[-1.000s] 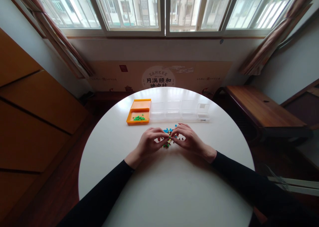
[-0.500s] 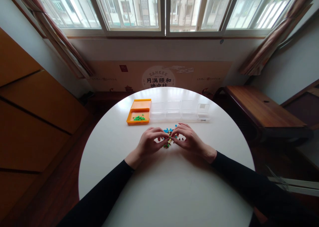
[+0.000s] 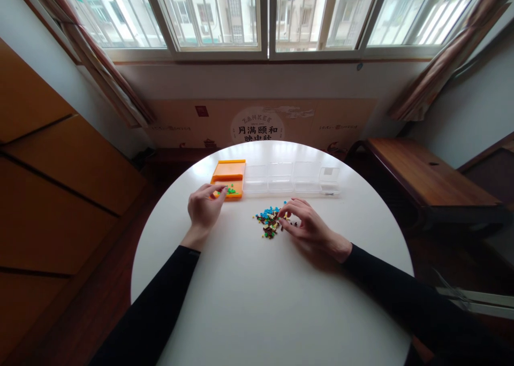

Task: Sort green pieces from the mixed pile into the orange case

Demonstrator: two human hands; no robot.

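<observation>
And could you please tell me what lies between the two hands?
From the left hand to the right hand, the head view shows white tabletop, then a loose pile of small mixed-colour pieces.

daylight comes through barred windows (image 3: 219,18) between curtains (image 3: 102,71), above a pale wall (image 3: 257,79) and dark reddish floor (image 3: 110,286).

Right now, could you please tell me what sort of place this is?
Probably a room in a home, judging by the curtains, the window with bars outside and the round white table.
</observation>
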